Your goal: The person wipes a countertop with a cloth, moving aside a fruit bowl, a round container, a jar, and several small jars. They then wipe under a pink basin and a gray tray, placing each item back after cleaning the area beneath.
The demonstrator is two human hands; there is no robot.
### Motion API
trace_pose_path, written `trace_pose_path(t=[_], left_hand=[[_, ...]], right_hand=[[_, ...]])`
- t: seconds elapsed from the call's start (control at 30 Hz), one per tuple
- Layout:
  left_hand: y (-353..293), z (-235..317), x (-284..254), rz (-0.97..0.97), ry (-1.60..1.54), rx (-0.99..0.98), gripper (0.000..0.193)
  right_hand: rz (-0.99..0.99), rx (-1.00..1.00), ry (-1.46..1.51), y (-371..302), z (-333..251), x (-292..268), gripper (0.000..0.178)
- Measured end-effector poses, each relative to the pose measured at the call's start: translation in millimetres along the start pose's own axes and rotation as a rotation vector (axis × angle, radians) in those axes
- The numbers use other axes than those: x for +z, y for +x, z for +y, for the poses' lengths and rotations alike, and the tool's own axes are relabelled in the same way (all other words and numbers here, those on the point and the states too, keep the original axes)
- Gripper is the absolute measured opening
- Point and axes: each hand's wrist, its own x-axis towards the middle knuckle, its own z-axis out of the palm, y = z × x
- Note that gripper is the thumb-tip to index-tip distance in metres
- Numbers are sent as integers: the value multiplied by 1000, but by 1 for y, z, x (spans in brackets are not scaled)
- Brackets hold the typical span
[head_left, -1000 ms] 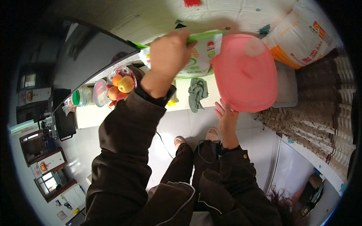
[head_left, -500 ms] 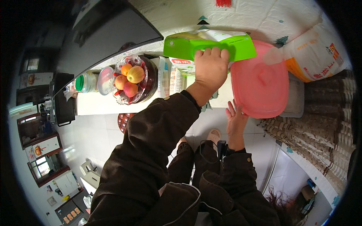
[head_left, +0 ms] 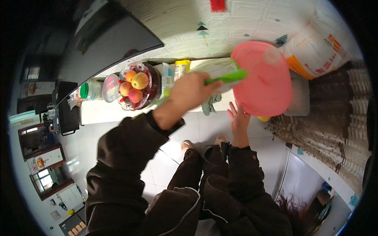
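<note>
Head view. The person stands at a white counter [head_left: 98,112] and looks straight down; dark sleeves enter from the lower edge.

Left hand [head_left: 193,92]: raised over the counter, fingers curled tight around a green-edged flat item [head_left: 222,72], white on its broad face with a bright green rim, which juts out to the right of the fist. What kind of item it is cannot be told. Its right end overlaps the left edge of the pink round lid [head_left: 262,78].

Right hand [head_left: 238,118]: fingers spread and extended, palm up against the near-left underside of the pink round lid, touching it rather than gripping. The lid sits tilted over a grey container [head_left: 301,96] at the right end of the counter.

Left of the left hand: a clear bowl of fruit [head_left: 136,88] holding apples or peaches, then a small pink lid [head_left: 109,87] and a green-capped jar [head_left: 89,90] farther left. A yellow packet [head_left: 181,69] stands just beside the bowl. A grey-green cloth [head_left: 208,104] hangs off the counter's near edge between the hands.

Far right: a large white and orange sack [head_left: 315,51] against the wall. A dark flat panel [head_left: 114,43] stands at far left.
</note>
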Motion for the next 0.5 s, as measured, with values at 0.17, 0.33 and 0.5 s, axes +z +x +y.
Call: trace_pose_path(t=[0.17, 0.33, 0.5], left_hand=[[11, -5, -57, 186, -30, -41, 47], [-67, -14, -94, 198, -257, -180, 43], [-190, -24, -100, 110, -555, -604, 32]], right_hand=[[-3, 54, -29, -4, -6, 3, 66], [80, 142, -112, -6, -16, 8, 59], [63, 105, -248, -5, 4, -10, 55]])
